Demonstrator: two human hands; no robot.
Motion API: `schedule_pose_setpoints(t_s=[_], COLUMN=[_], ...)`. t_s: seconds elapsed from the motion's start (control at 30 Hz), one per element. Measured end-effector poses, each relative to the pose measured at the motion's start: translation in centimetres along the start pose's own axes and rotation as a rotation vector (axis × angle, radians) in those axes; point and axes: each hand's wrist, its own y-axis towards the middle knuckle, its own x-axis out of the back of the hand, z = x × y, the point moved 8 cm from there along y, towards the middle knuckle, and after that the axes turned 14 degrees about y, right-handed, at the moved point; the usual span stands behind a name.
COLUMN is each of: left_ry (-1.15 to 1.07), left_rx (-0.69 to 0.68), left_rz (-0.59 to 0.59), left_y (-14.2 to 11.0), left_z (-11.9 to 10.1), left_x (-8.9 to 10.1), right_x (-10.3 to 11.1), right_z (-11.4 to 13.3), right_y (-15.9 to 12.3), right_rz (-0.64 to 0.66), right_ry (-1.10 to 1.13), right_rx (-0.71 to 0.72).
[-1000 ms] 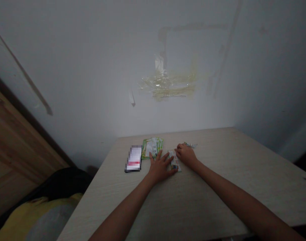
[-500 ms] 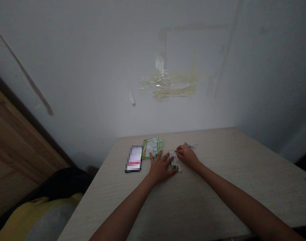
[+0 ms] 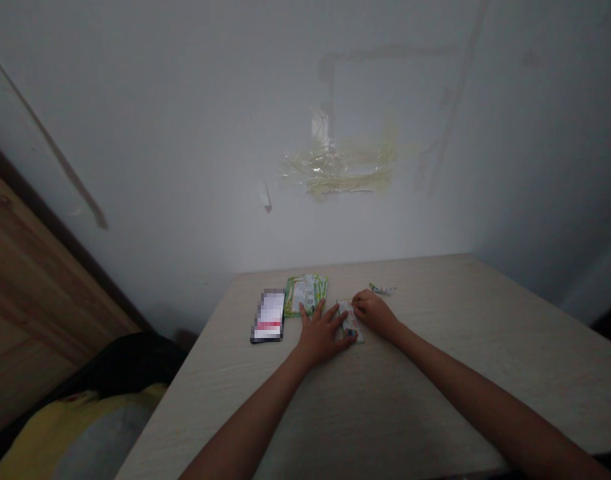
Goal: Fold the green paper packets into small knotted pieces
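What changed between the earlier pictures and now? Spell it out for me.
The right hand has drawn back slightly toward the wearer, baring more of the small crumpled piece behind it. No hold is visibly taken or let go. The left hand stays spread over the small packet; the green packets and phone stay put.

a small pale packet (image 3: pixel 351 325) with reddish-orange print and a dark patch toward its near end lies flat just right of the green packets (image 3: pixel 305 291), apart from them and reaching nearer the viewer. its far end slants left; part of it is covered. the green packets lie flat, overlapping like a fan, the top one showing a pale panel.
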Motion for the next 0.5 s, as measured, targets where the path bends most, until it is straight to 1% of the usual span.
schedule_pose_setpoints(t_s=[0.13, 0.5], left_ry=[-0.01, -0.003], left_rx=[0.002, 0.002], left_rz=[0.002, 0.011], left_y=[0.0, 0.0], left_z=[0.0, 0.0], left_x=[0.1, -0.2], right_x=[0.0, 0.1], right_z=[0.7, 1.9], right_y=[-0.1, -1.9], right_rz=[0.039, 0.07], right_ry=[-0.031, -0.02], right_rx=[0.027, 0.057])
